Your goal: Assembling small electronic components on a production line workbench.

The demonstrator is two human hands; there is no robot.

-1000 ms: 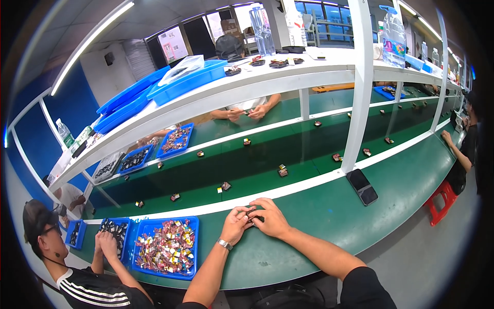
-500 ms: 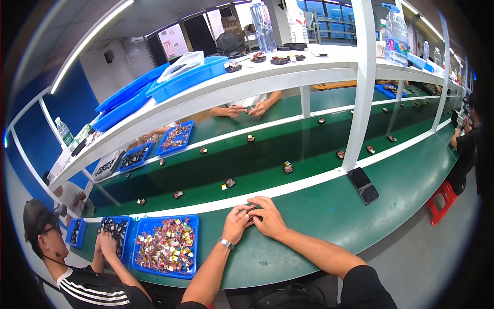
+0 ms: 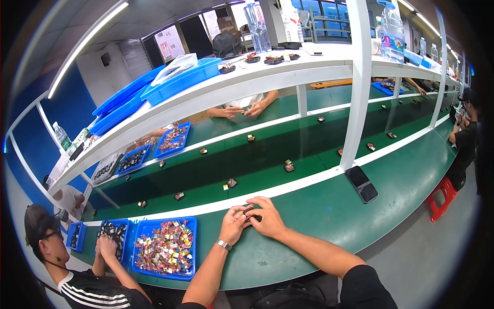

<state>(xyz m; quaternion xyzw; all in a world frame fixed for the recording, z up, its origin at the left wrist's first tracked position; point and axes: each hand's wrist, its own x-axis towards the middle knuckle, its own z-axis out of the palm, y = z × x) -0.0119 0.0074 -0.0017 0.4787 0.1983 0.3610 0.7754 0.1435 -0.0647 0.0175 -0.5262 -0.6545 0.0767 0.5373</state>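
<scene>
Component, small and dark, sits pinched between left hand and right hand, both grips narrow, fingers hiding much of it, just over the green worktop! Off to the left, a blue tray brims with small pink, white and yellow pieces; right, a black phone lies flat near the white rail.

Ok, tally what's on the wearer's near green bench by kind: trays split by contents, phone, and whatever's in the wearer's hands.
Blue trays of black parts: 2
Blue tray of multicoloured parts: 1
Dark phone: 1
Small dark piece between left hand and right hand: 1
Total: 5
</scene>
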